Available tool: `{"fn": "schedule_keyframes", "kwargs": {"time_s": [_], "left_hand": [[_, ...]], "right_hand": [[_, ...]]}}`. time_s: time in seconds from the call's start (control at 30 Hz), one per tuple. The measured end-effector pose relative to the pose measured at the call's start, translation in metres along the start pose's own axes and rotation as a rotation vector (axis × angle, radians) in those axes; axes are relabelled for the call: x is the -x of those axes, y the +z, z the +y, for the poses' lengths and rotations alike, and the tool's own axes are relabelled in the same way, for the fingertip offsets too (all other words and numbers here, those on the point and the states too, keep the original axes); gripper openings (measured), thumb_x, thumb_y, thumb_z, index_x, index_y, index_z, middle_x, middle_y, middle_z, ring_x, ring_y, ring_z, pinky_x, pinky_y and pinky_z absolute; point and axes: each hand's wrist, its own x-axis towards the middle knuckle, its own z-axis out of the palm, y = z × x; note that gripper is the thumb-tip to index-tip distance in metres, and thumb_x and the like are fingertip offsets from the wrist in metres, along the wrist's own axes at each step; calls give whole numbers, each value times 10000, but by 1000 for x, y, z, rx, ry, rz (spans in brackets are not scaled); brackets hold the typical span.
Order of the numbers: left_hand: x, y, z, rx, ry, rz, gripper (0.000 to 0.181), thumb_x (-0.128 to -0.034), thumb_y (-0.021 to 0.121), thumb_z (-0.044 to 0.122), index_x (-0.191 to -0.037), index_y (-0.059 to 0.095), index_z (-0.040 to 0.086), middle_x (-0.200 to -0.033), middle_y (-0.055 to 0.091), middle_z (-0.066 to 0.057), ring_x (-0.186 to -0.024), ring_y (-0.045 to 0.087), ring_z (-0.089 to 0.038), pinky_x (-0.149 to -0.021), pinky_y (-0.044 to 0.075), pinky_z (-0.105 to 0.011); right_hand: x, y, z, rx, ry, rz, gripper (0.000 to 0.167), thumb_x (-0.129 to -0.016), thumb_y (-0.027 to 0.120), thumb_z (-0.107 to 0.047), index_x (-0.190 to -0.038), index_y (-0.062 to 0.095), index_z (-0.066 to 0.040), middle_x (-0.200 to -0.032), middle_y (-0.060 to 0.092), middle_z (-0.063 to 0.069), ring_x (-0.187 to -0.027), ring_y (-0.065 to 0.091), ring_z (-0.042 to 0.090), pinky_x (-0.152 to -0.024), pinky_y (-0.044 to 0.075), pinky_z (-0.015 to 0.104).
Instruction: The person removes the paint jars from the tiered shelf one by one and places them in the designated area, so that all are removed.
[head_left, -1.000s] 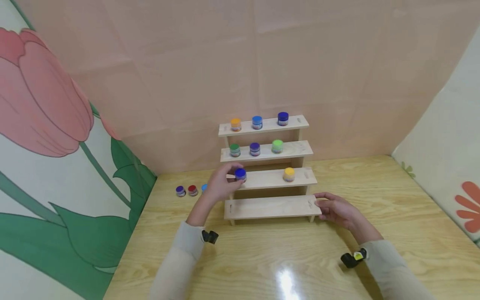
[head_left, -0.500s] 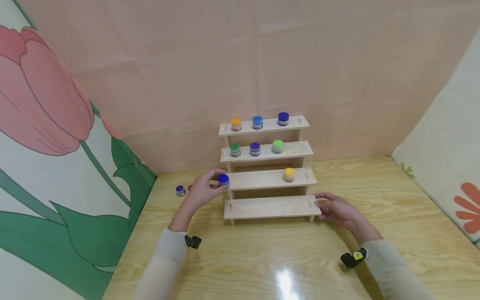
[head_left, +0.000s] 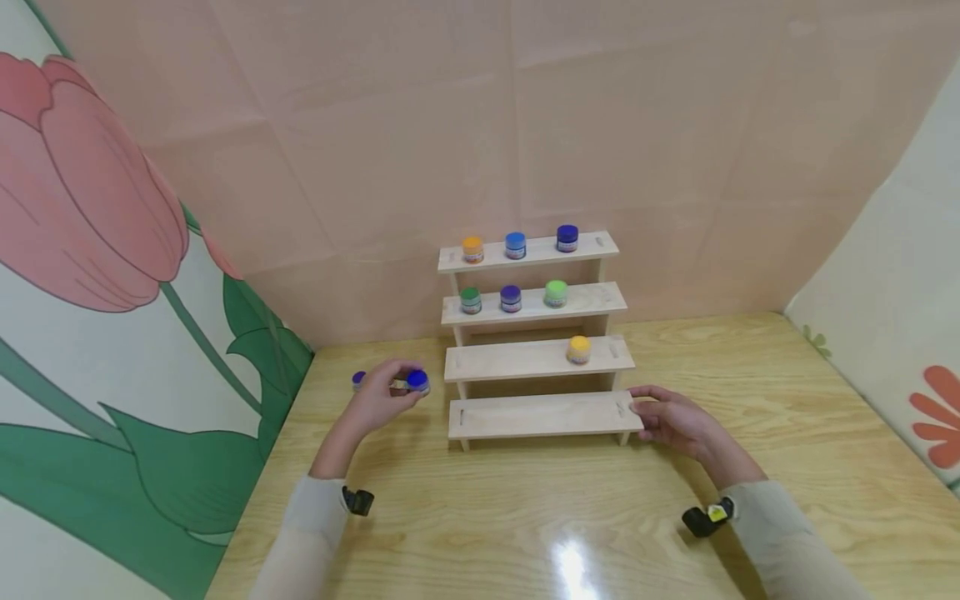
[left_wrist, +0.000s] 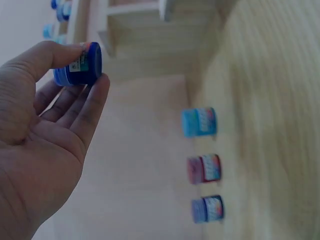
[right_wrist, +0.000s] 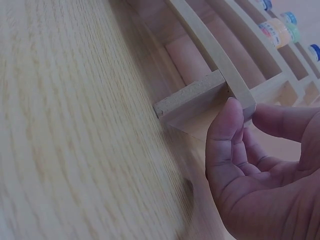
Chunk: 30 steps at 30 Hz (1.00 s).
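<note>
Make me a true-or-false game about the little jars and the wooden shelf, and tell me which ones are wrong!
1. The left hand holds a dark blue jar. True.
2. The right hand holds a jar too. False: the right hand pinches the end of the bottom board.
3. An orange jar stands on the top board. True.
4. Two jars stand on the third board down. False: just one does, a yellow jar.
5. A red jar stands on the table. True.
</note>
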Motion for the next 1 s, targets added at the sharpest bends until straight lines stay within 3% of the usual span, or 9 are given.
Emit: {"fn": "schedule_keyframes", "kwargs": {"time_s": [0.23, 0.53, 1.0], "left_hand": [[2, 0, -27, 24, -76, 5, 443, -919, 743, 71, -1334, 593, 27, -1284, 627, -169, -1211, 604, -371, -948, 578, -415], [1, 4, -53, 65, -94, 8, 421, -904, 734, -1, -1295, 586, -44, -1298, 600, -226, -1207, 595, -419, -908, 596, -376], [1, 8, -75, -55, -228, 5, 372, -911, 738, 27, -1264, 621, 38, -1252, 658, -144, -1215, 600, -364, -1025, 503, -517]], "right_hand": [[1, 0, 1, -9, -3, -8, 293, -1024, 577, -112, -1304, 490, -112, -955, 722, -12, -815, 673, 105, -685, 575, 257], [2, 1, 1, -6, -4, -10, 325, -1030, 572, -119, -1339, 471, -91, -962, 714, -12, -815, 664, 105, -688, 572, 257], [1, 0, 1, -1, -9, -8, 328, -1024, 590, -132, -1330, 475, -108, -953, 709, -11, -809, 661, 103, -690, 576, 262]]}}
